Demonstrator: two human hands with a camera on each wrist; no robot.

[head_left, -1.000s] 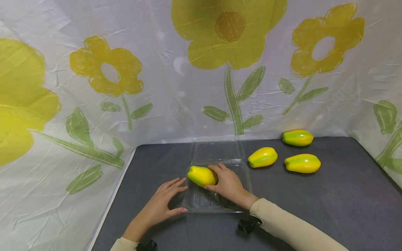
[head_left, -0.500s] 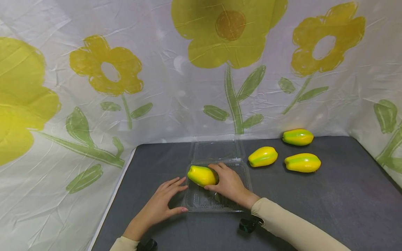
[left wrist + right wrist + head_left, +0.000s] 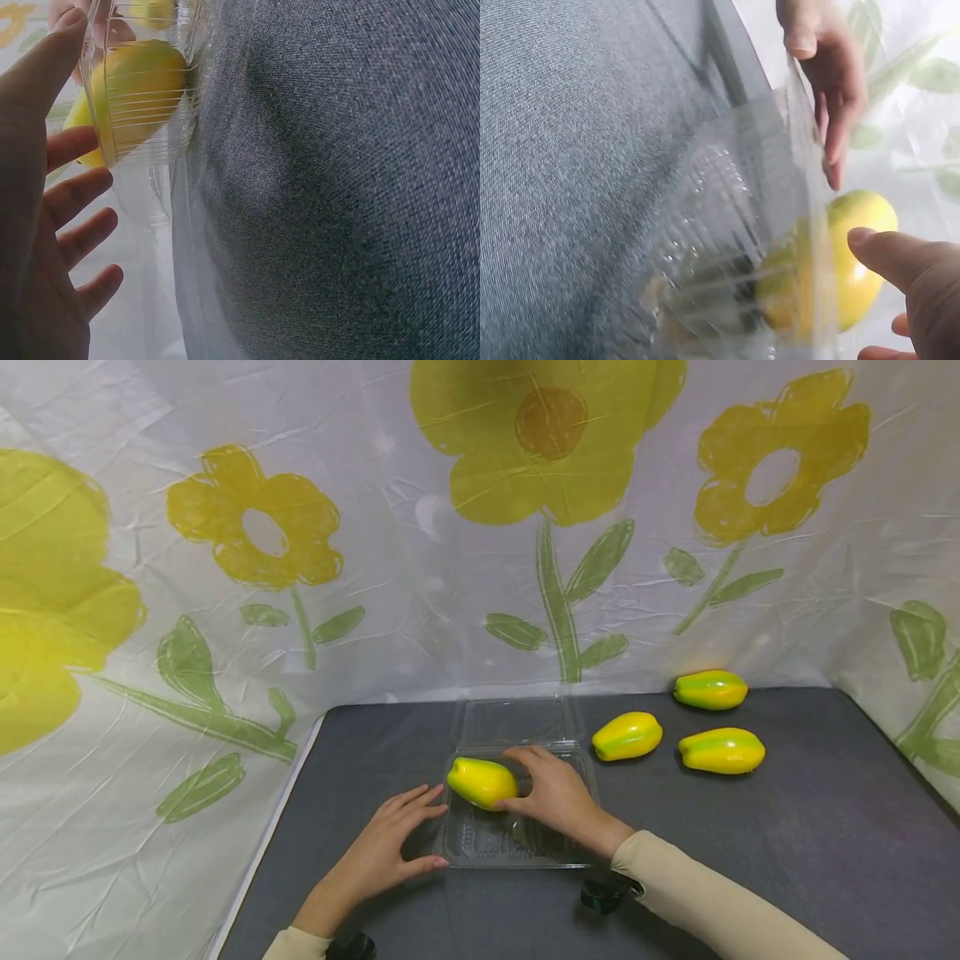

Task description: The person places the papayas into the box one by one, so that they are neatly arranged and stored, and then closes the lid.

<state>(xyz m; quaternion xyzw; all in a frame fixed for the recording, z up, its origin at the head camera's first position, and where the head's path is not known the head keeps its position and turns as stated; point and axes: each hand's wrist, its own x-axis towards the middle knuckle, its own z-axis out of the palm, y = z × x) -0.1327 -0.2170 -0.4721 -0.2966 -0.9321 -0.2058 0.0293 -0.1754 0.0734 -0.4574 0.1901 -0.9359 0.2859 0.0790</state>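
Observation:
A yellow-green fruit (image 3: pixel 482 782) lies at the far left of a clear plastic clamshell container (image 3: pixel 487 842) on the dark grey table. My right hand (image 3: pixel 551 793) reaches into the container, thumb and fingers curled round the fruit's right end. In the right wrist view the thumb (image 3: pixel 900 259) touches the fruit (image 3: pixel 859 262) behind the clear wall (image 3: pixel 727 247). My left hand (image 3: pixel 401 839) lies flat on the table with straight fingers against the container's left side. In the left wrist view this hand (image 3: pixel 45 225) is beside the ribbed wall (image 3: pixel 150 150), with the fruit (image 3: pixel 142 82) behind it.
The container's open lid (image 3: pixel 517 722) lies flat behind it. Three more yellow-green fruits (image 3: pixel 627 735) (image 3: pixel 710 689) (image 3: pixel 722 751) sit at the back right of the table. A flower-printed sheet (image 3: pixel 300 568) hangs behind and to both sides.
My right hand and forearm have slid slightly to the right, uncovering more of the fruit. The fruit, the container and the left hand have stayed put.

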